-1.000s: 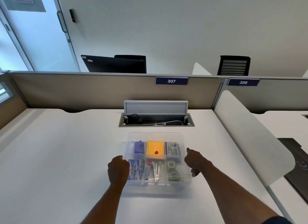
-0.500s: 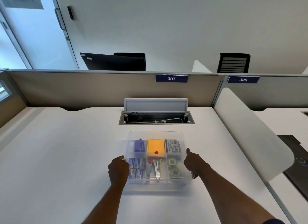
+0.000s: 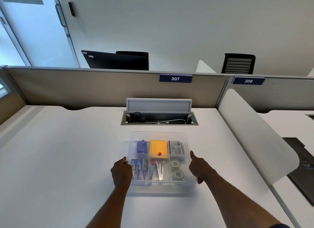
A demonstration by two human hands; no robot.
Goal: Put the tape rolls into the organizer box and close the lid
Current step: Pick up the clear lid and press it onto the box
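Two bare forearms reached forward from the bottom of the view to a clear rectangular plastic organizer box on the white desk. The left hand was curled against the box's left edge, thumb tip touching the rim of the translucent lid. The right hand was loosely closed at the right edge, thumb stretched forward along the lid's side; whether its other fingers gripped anything could not be told.

The box lay with its long axis across the desk, left to right, its short sides at the two hands. The lid lay over the compartments, contents showing through it. Two small rolls of clear tape sat one behind the other in the near right compartment. An orange pad of sticky notes filled the far middle one.

Beyond the box an open cable hatch was sunk into the desk, its grey flap raised. A beige partition behind carried blue plates reading 307 and 306. A white curved divider stood to the right. Over the partition showed a dark monitor, a black chair back and a plain white wall.
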